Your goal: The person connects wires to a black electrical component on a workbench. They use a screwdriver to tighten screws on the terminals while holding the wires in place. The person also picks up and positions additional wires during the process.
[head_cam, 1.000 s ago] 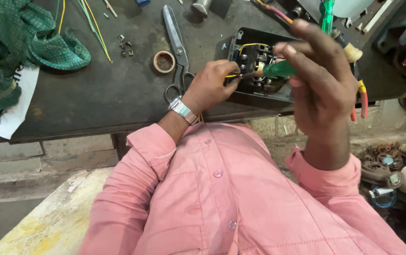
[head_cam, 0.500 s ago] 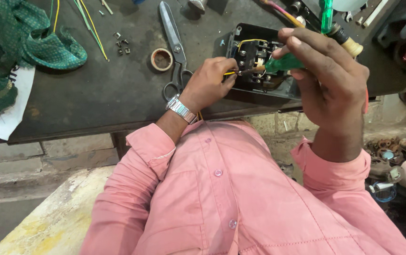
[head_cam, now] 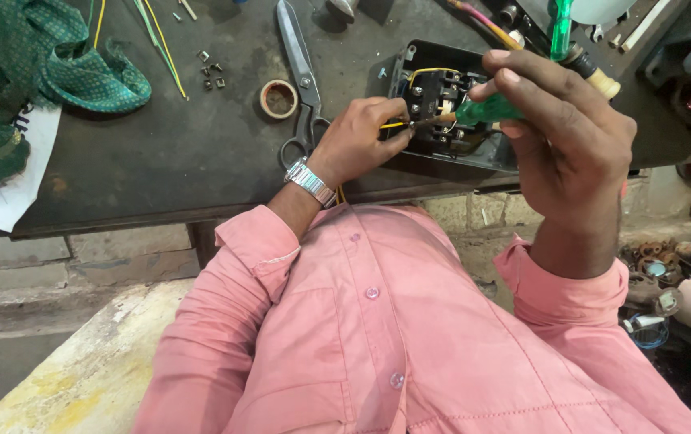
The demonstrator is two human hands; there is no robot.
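Yellow wire (head_cam: 394,125) is pinched by left hand (head_cam: 357,137) at black switch box (head_cam: 442,100); green-handled screwdriver (head_cam: 486,110) is gripped by right hand (head_cam: 570,145), scissors (head_cam: 301,72) just left.

A green-handled screwdriver (head_cam: 486,108) is showing against a black switch box (head_cam: 442,104). A yellow wire (head_cam: 392,125) is glowing; green patterned cloth (head_cam: 80,72) is lying nearby.

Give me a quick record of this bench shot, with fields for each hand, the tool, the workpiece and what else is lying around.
left hand: pinches a yellow wire at the black switch box
right hand: grips a green-handled screwdriver, tip at the box's terminals
bench: dark, worn top
nearby: scissors, tape roll, green cloth, small screws
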